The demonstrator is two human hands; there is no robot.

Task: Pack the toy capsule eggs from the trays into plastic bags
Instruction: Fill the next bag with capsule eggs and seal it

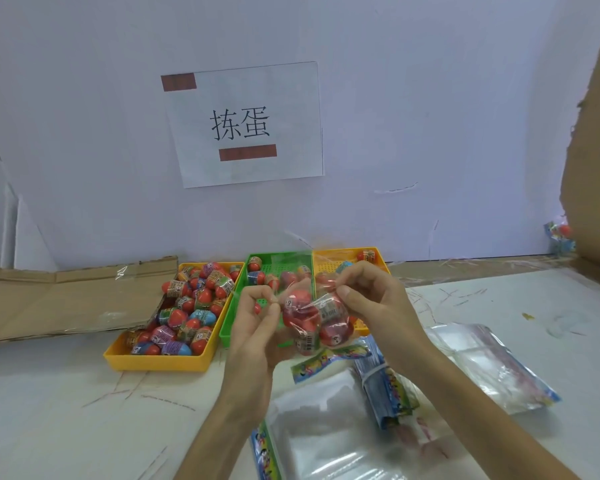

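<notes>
- Left hand (257, 317) and right hand (368, 299) pinch a filled plastic bag (312, 320) at its mouth.
- Yellow tray (160, 362) left of them holds many eggs (187, 306): much packing remains.

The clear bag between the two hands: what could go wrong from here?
The left hand and right hand only pinch the top of the clear bag, which holds several eggs; the thin film may slip or tear. Eggs that drop could miss the green tray and roll across the table.
</notes>
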